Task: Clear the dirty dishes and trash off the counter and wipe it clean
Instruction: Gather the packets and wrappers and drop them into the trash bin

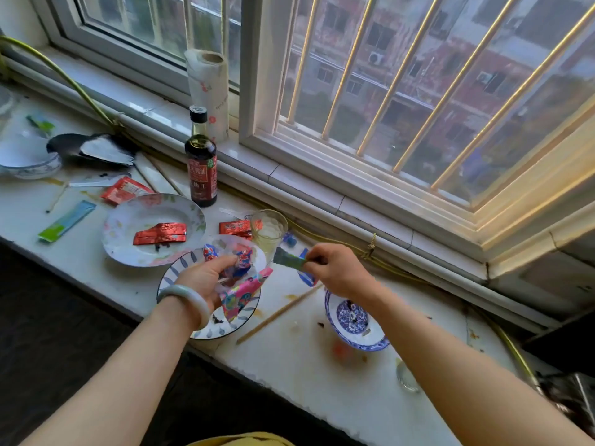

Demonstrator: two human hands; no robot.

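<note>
My left hand [209, 278] grips a bunch of crumpled wrappers [241, 284], pink, red and blue, above a blue-patterned plate [206, 333] near the counter's front edge. My right hand [335, 272] pinches a green wrapper [288, 259] and holds a blue one [306, 276] beneath it. A floral plate [128, 233] with a red foil packet [160, 233] lies to the left. A blue-and-white bowl [357, 326] sits under my right wrist. A chopstick [277, 313] lies between plate and bowl. The white counter [306, 365] shows stains.
A soy sauce bottle [201, 159], a paper towel roll [209, 91] and a glass [269, 230] stand by the window sill. Further left lie red packets [125, 189], a green-blue sachet [66, 222], a bowl [25, 159] and a dark scoop [93, 148]. A yellow hose [418, 278] runs along the sill.
</note>
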